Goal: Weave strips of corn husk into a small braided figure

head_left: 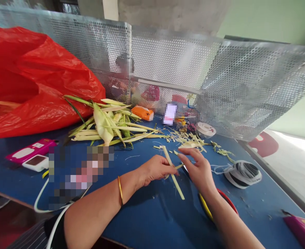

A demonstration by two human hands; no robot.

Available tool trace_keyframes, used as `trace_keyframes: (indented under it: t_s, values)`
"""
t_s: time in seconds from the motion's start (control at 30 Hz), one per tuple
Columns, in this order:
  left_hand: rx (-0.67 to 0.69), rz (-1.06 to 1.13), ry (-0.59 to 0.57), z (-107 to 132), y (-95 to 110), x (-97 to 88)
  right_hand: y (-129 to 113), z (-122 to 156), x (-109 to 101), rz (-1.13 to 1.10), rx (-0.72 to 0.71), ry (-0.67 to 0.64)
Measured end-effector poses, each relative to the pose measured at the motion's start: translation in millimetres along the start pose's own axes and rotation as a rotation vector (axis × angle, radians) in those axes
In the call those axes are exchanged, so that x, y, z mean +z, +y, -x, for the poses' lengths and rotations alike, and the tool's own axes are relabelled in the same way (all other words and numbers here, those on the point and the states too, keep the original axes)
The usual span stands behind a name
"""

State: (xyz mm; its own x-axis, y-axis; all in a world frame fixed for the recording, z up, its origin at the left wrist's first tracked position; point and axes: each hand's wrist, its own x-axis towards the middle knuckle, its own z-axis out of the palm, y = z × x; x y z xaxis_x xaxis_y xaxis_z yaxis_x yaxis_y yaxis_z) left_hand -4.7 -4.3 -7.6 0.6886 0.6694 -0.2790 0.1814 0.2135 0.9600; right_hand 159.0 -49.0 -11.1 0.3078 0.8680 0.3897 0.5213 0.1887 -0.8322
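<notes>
My left hand [159,169] pinches a flat pale-green corn husk strip [177,186], which slants across in front of its fingers. A thinner strip [179,166] crosses behind that one near the fingertips. Just to the right, my right hand [197,166] has its thumb and fingertips drawn together at a small pale husk piece [176,152]; the contact is partly hard to see. Under my right wrist, partly covered, lie scissors with red and yellow handles [227,200]. Past my hands, small husk cuttings [191,138] are scattered on the blue table [147,214].
A pile of corn husks [102,124] lies beside a large red plastic bag [43,83]. An orange tissue pack [142,112], a lit phone [170,114], a white tape roll [205,129] and a cord spool [243,174] stand around. A perforated metal screen [165,52] borders the back.
</notes>
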Motion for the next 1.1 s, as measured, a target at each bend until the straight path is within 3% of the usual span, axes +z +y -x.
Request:
trace_keyframes:
  t_s: [0.07, 0.17, 0.3, 0.57, 0.77, 0.93, 1.03, 1.1]
  values:
    - [0.019, -0.031, -0.034, -1, -3, 2.4, -5, 2, 1, 0.081, -0.037, -0.157]
    - [0.057, -0.070, -0.070, -4, -7, 4.5, -8, 6, 5, -0.007, 0.102, -0.266]
    - [0.049, -0.069, -0.042, -5, -5, 4.0, -3, 9, 8, -0.214, 0.262, -0.199]
    - [0.118, -0.168, -0.028, 1, 1, 4.3, 5, 13, 14, -0.134, 0.226, 0.038]
    - [0.106, -0.026, -0.079, 0, -1, 9.7, 4, 13, 13, -0.186, 0.223, -0.001]
    - [0.114, -0.038, -0.130, 0, -1, 10.1, 0, 14, 14, -0.170, 0.241, 0.006]
    - [0.079, 0.006, -0.089, 0, -1, 9.8, 3, 11, 13, -0.169, 0.241, -0.028]
    - [0.040, 0.091, -0.016, -1, 0, 8.0, 6, 6, 9, -0.126, 0.144, 0.068]
